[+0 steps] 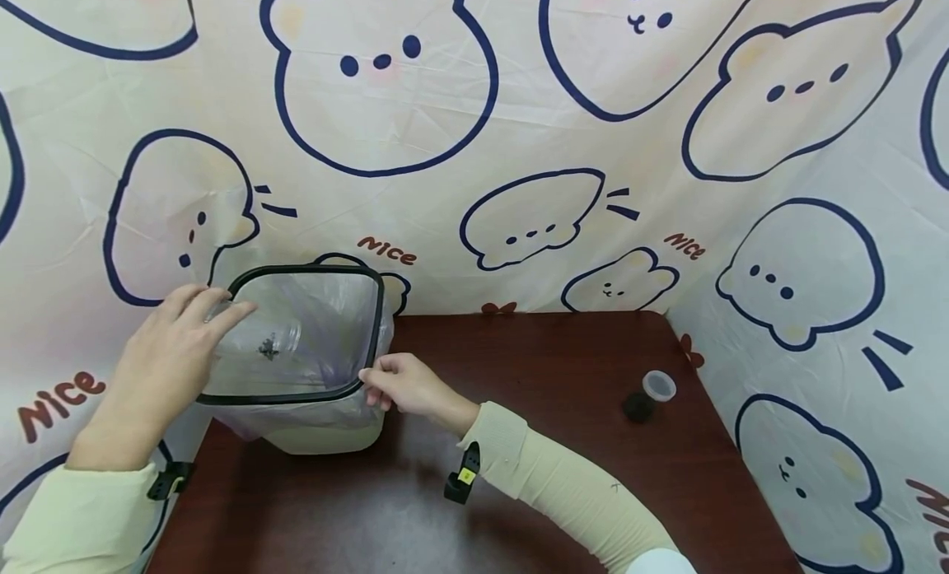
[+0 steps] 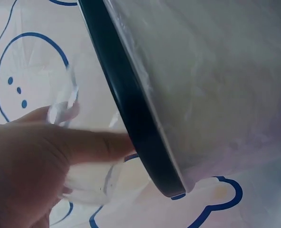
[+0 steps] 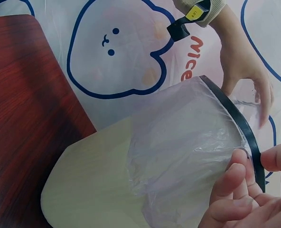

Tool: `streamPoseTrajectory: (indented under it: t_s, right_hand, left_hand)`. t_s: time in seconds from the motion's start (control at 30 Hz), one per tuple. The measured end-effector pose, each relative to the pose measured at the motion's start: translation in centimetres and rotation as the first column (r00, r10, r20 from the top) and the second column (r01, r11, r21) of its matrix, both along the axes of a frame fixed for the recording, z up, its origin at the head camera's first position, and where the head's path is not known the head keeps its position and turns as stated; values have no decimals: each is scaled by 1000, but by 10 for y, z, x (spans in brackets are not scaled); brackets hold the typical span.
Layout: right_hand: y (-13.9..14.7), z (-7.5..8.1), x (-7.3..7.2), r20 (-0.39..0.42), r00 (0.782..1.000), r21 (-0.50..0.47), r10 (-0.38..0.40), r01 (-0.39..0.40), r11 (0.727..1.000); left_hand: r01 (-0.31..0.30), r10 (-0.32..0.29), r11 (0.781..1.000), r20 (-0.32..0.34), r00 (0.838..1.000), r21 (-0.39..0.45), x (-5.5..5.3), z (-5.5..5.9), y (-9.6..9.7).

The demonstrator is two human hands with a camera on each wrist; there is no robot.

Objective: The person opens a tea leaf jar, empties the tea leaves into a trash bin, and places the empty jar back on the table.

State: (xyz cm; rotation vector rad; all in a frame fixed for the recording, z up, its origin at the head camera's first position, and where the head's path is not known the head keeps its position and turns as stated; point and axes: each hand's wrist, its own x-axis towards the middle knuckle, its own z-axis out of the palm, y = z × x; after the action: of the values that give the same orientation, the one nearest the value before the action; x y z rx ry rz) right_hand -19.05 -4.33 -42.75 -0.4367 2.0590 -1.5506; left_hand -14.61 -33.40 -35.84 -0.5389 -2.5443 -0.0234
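Observation:
A pale trash bin (image 1: 326, 438) with a black rim (image 1: 374, 327) stands at the table's left side, lined with a thin translucent bag (image 3: 178, 142) folded over its outside. My left hand (image 1: 166, 352) holds a clear plastic cup (image 1: 285, 339) tilted over the bin's mouth; a small dark print shows on it. In the left wrist view the clear cup (image 2: 88, 183) lies partly behind the thumb, beside the rim (image 2: 131, 99). My right hand (image 1: 411, 385) pinches the rim at the near right corner, thumb inside and fingers outside against the bag.
On the right of the dark red table (image 1: 519, 492) lie a small translucent cup (image 1: 659, 385) and a round black piece (image 1: 638, 407) beside it. A printed cloth (image 1: 415, 212) hangs along the back and both sides of the table.

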Motion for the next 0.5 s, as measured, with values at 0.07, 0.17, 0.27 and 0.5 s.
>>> streamPoseTrajectory:
  t_s: [0.07, 0.17, 0.27, 0.5]
  right_hand:
    - [0, 0, 0, 0, 1000, 1, 0, 0, 1000]
    - [0, 0, 0, 2, 1000, 1, -3, 3, 1000]
    - [0, 1, 1, 3, 1000, 5, -4, 4, 1000]
    - [-1, 1, 1, 3, 1000, 9, -5, 5, 1000]
  left_hand:
    - [-8, 8, 1000, 6, 1000, 18, 0, 0, 0]
    - [3, -3, 1000, -7, 1000, 18, -1, -1, 1]
    - [6, -6, 1000, -5, 1000, -1, -2, -1, 0]
    - [2, -1, 1000, -24, 1000, 27, -1, -3, 0]
